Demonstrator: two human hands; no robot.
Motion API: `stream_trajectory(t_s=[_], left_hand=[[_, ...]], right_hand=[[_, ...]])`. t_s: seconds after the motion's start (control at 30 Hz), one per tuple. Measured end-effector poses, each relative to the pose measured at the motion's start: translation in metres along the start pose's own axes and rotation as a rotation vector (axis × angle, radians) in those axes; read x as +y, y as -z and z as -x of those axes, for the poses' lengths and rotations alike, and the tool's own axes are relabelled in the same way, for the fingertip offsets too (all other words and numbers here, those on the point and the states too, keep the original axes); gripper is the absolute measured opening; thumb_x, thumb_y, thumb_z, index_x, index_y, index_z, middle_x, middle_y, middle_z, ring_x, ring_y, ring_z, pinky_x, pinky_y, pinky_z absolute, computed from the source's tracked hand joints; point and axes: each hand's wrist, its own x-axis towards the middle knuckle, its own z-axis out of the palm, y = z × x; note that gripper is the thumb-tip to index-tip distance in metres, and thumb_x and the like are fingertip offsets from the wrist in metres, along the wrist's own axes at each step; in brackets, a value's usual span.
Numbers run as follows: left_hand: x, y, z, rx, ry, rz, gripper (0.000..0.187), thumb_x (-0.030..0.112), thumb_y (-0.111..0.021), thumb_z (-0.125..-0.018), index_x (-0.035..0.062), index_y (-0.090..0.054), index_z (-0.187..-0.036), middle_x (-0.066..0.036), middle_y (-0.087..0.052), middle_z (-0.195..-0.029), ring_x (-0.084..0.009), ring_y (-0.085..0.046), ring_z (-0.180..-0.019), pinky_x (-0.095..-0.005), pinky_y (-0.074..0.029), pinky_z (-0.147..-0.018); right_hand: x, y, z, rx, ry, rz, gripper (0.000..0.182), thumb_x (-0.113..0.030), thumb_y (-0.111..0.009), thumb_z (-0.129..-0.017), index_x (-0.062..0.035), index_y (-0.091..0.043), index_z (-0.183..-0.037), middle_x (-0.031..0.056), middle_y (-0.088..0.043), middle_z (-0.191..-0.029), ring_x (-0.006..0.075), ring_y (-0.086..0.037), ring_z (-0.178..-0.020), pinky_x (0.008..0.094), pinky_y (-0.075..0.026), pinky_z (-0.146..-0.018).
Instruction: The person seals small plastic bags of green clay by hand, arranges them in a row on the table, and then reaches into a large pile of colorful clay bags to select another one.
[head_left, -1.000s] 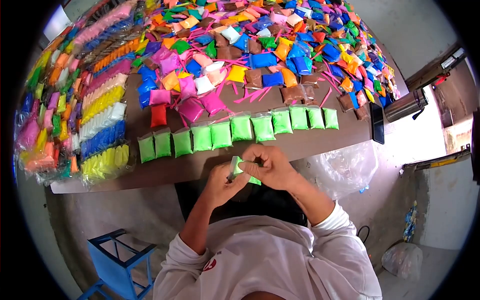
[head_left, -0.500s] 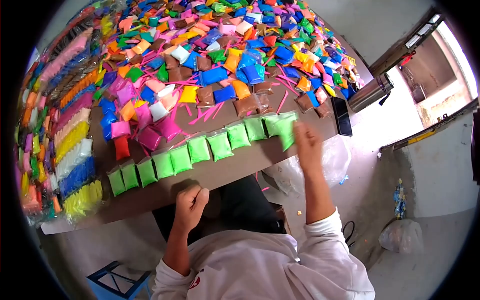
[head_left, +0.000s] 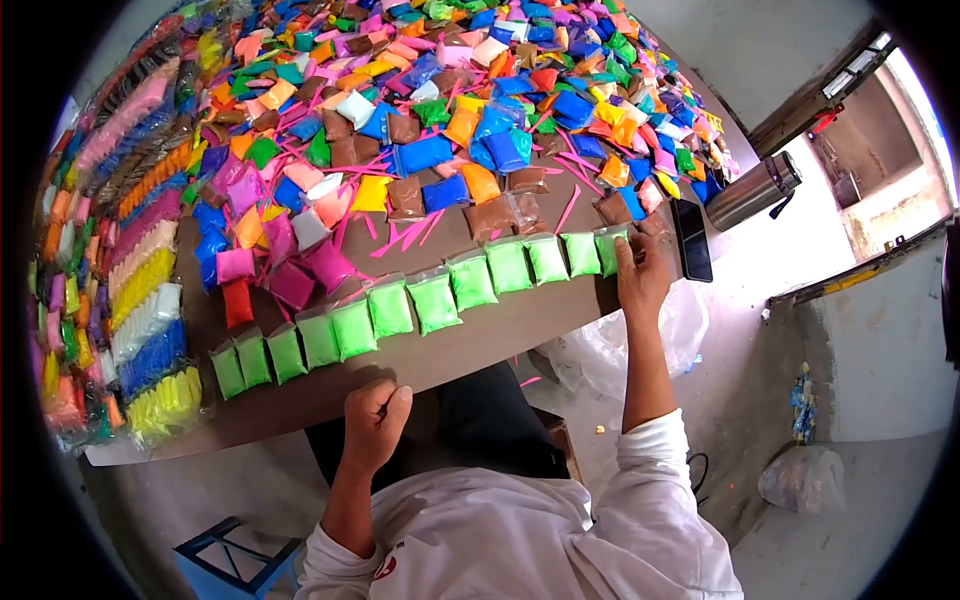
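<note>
A row of bright green packets [head_left: 434,301], each a small clear bag with a soft-looking filling, lies along the front of the table. At its right end, my right hand [head_left: 645,277] pinches the last green packet [head_left: 607,252] by its right side, thumb and fingers closed on it. The packet lies in line with the others. My left hand [head_left: 376,425] is a closed fist by the table's front edge, below the middle of the row, with nothing visible in it.
A heap of packets in many colours [head_left: 425,153] with pink strips covers the table [head_left: 520,318] behind the row. Bundled packets [head_left: 150,335] line the left side. A phone [head_left: 692,240] and a steel flask [head_left: 755,190] lie at the right. A plastic bag [head_left: 680,325] is below the edge.
My right hand has moved right, and the green packet that hung tilted from it now lies at the row's right end. My left fist has barely moved.
</note>
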Motion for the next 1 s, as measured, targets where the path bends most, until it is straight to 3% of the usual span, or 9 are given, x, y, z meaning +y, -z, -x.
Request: stream_trajectory(t_s=[0.03, 0.07, 0.2, 0.37, 0.47, 0.57, 0.73, 0.9, 1.0], left_hand=[[0.0, -0.001, -0.001, 0.011, 0.008, 0.013, 0.035, 0.007, -0.056, -0.087, 0.0002, -0.033, -0.063, -0.007, -0.03, -0.055, -0.0127, -0.027, -0.052, -0.0323, -0.025, -0.047], [0.0, -0.001, -0.001, 0.014, 0.013, 0.011, 0.035, 0.007, -0.056, -0.087, 0.0002, -0.033, -0.063, -0.007, -0.03, -0.055, -0.0127, -0.027, -0.052, -0.0323, -0.025, -0.047], [0.002, -0.003, -0.002, 0.035, 0.012, -0.008, 0.035, 0.005, -0.057, -0.086, 0.0006, -0.032, -0.062, -0.006, -0.028, -0.053, -0.0108, -0.026, -0.051, -0.0317, -0.024, -0.046], [0.001, -0.001, -0.002, 0.012, 0.019, -0.014, 0.034, 0.006, -0.056, -0.088, 0.0015, -0.034, -0.062, -0.001, -0.033, -0.054, -0.0072, -0.031, -0.052, -0.0281, -0.027, -0.047], [0.003, -0.002, -0.002, 0.024, 0.029, -0.003, 0.035, 0.007, -0.056, -0.088, 0.0018, -0.033, -0.062, -0.001, -0.031, -0.055, -0.0071, -0.029, -0.052, -0.0288, -0.026, -0.046], [0.008, -0.005, -0.006, 0.062, 0.002, -0.033, 0.036, 0.004, -0.058, -0.085, 0.0008, -0.032, -0.061, -0.008, -0.027, -0.053, -0.0128, -0.026, -0.048, -0.0321, -0.025, -0.045], [0.008, -0.005, -0.008, 0.094, -0.082, -0.145, 0.035, 0.004, -0.061, -0.082, -0.0001, -0.034, -0.061, -0.013, -0.03, -0.053, -0.0227, -0.027, -0.046, -0.0343, -0.027, -0.045], [0.004, -0.004, -0.004, 0.133, -0.099, -0.144, 0.032, 0.004, -0.062, -0.081, -0.0006, -0.038, -0.06, -0.013, -0.034, -0.054, -0.0225, -0.031, -0.045, -0.0343, -0.03, -0.045], [0.0, -0.005, -0.002, 0.129, -0.111, -0.129, 0.031, 0.004, -0.063, -0.081, -0.0008, -0.04, -0.06, -0.012, -0.037, -0.054, -0.0219, -0.033, -0.046, -0.0339, -0.031, -0.045]], right_hand=[[-0.004, -0.001, 0.002, 0.149, 0.102, -0.053, 0.026, -0.027, -0.07, -0.082, -0.0036, -0.066, -0.092, 0.0141, -0.064, -0.088, 0.032, -0.059, -0.082, 0.0406, -0.046, -0.072], [-0.008, 0.0, 0.003, 0.144, 0.102, -0.055, 0.026, -0.027, -0.07, -0.082, -0.0036, -0.066, -0.092, 0.0141, -0.064, -0.088, 0.032, -0.059, -0.082, 0.0406, -0.046, -0.072], [-0.018, 0.003, 0.01, -0.002, 0.119, -0.102, 0.027, -0.025, -0.072, -0.08, -0.003, -0.065, -0.094, 0.0138, -0.06, -0.091, 0.0299, -0.058, -0.085, 0.0385, -0.045, -0.074], [-0.013, 0.001, 0.005, -0.127, -0.027, -0.207, 0.027, -0.023, -0.072, -0.079, -0.0031, -0.067, -0.097, 0.0139, -0.058, -0.091, 0.0288, -0.058, -0.084, 0.0368, -0.046, -0.074], [-0.019, 0.004, 0.005, -0.134, 0.041, -0.166, 0.027, -0.023, -0.073, -0.078, -0.0039, -0.068, -0.097, 0.0129, -0.058, -0.089, 0.0277, -0.057, -0.083, 0.0363, -0.045, -0.074], [-0.012, -0.005, 0.005, -0.098, 0.226, -0.091, 0.025, -0.02, -0.072, -0.078, -0.0045, -0.069, -0.097, 0.0125, -0.058, -0.089, 0.027, -0.057, -0.083, 0.0358, -0.045, -0.073], [-0.009, -0.004, 0.004, -0.159, 0.264, -0.041, 0.02, -0.016, -0.07, -0.079, -0.0046, -0.069, -0.096, 0.0124, -0.059, -0.088, 0.0275, -0.058, -0.083, 0.0364, -0.045, -0.074], [-0.035, -0.005, 0.017, -0.133, 0.292, -0.11, 0.015, -0.014, -0.069, -0.079, -0.0047, -0.069, -0.09, 0.0115, -0.062, -0.087, 0.0266, -0.06, -0.085, 0.0358, -0.047, -0.075], [-0.073, -0.011, 0.035, -0.223, 0.272, -0.237, 0.016, -0.014, -0.07, -0.078, -0.0046, -0.069, -0.091, 0.0117, -0.063, -0.088, 0.0272, -0.06, -0.087, 0.0357, -0.048, -0.075]])
